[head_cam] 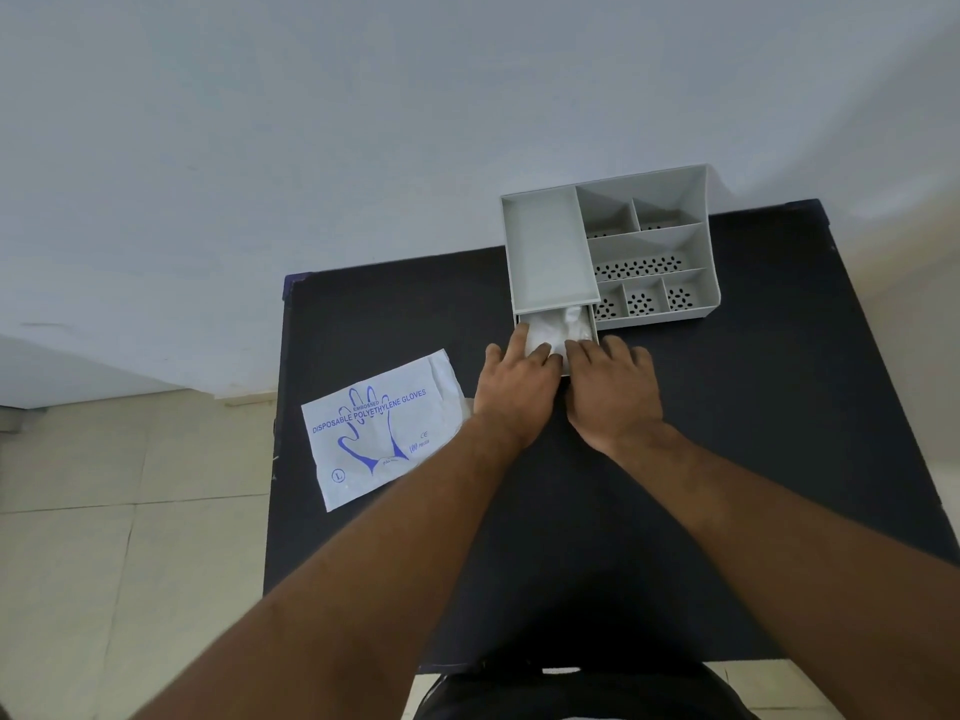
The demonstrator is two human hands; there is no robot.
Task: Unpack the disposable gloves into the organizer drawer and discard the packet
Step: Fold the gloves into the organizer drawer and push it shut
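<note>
Left hand: I see my left hand (pixel 514 394) palm down, fingers spread, tips pressing the gloves (pixel 556 330).
Right hand: my right hand (pixel 613 392) lies just beside it, fingers flat on the same white stack, gripping nothing.
Gloves: under both sets of fingertips, inside the pulled-out drawer (pixel 589 330).
Organizer (pixel 649 246): grey, beyond both hands, on the dark counter (pixel 779 407).
Packet (pixel 379 433): flat on the counter, left of my left hand, near its wrist.
</note>
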